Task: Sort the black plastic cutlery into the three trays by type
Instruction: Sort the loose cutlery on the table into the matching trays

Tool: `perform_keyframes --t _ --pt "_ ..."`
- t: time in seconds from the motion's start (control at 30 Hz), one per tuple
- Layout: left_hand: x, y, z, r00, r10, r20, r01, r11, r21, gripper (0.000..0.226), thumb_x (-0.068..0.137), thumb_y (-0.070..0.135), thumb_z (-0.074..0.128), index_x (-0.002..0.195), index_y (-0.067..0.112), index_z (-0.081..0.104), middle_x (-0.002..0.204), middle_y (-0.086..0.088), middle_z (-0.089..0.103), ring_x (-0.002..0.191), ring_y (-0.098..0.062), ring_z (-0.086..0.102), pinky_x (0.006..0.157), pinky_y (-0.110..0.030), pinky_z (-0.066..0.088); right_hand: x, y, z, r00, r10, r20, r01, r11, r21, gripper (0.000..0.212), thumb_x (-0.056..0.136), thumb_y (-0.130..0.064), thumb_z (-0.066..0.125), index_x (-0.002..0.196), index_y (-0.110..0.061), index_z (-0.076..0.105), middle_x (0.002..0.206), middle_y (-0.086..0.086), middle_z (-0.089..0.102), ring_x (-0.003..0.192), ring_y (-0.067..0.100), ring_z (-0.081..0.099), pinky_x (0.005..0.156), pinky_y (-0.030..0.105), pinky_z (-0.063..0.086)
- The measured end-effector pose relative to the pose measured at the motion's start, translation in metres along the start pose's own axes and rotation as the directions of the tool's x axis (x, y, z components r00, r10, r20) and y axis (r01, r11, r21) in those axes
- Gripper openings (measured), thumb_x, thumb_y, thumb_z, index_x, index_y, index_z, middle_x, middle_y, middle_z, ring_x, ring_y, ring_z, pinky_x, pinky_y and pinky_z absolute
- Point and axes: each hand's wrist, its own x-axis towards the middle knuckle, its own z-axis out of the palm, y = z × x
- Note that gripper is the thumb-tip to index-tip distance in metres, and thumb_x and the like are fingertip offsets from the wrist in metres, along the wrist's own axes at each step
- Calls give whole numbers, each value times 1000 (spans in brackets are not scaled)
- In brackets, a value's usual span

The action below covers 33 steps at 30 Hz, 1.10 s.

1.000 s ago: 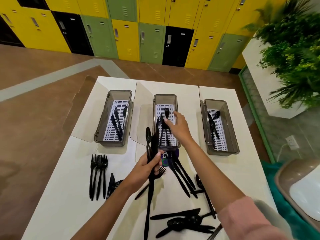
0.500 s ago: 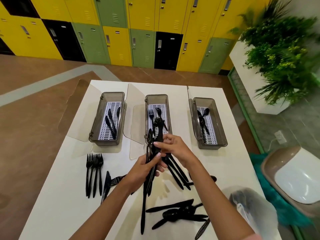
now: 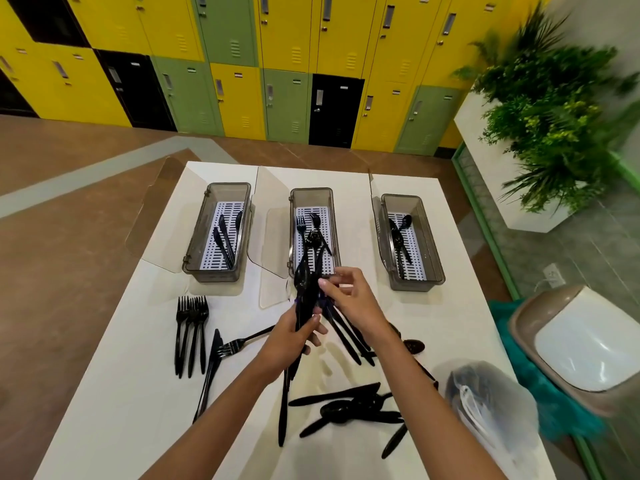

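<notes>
Left hand (image 3: 289, 342) is gripping a cutlery bundle (image 3: 304, 285), fingers curled round it, just in front of the middle tray (image 3: 311, 192). Right hand (image 3: 351, 303) is pinching the bundle's upper part with its fingertips (which piece, cannot tell).

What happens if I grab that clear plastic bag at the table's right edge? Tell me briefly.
The plastic bag looks thin and crumpled, so it would probably flop and collapse in a grip. It seems light for its size; a push would likely slide it across the white table. Lying near the edge, it might go over.
</notes>
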Motion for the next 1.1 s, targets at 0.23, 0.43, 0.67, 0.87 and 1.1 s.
perform_keyframes --t 0.23,0.43,0.67,0.87,1.1 --pt "-4 -2 3 998 59 -32 -56 995 81 16 100 19 46 112 13 52 83 -4 65 58 -5 58 54 -21 44 -12 9 11 980 -132 150 167 954 -250 22 80 -32 75 90 -14 68 87 0 60 72 5 53 65 10 43" --pt "-5 -2 -2 999 51 -5 -51 999 5 16 99 23 47 112 15 52 85 -4 64 62 -9 57 54 -22 44 1 -2 5 977 -197 86 210 957 -202 13 88 -23 68 81 -17 59 74 -7 58 68 6 51 62 9 41" --pt "4 -1 -4 995 97 -24 -97 995 38 12 102 25 38 106 18 47 78 -1 51 53 -3 44 52 -19 38 25 -17 -1 961 -149 235 193 965 -179 16 90 -22 64 81 -18 53 80 4 59 71 14 56 68 19 47" --pt "13 4 -5 989 148 -7 -148 987 65 9 102 22 36 96 15 38 73 4 38 52 1 36 51 -14 31 39 -21 -4 956 -163 244 218 950 -221 12 91 -17 63 94 -13 52 78 5 59 69 17 57 68 27 49" --pt "18 12 -4 984 178 6 -178 982 59 11 102 23 36 103 12 38 68 15 35 51 1 37 51 -13 33 46 -25 -14 957 -195 217 249 932 -263 15 91 -15 63 100 -13 51 74 -2 57 62 5 54 59 16 44"
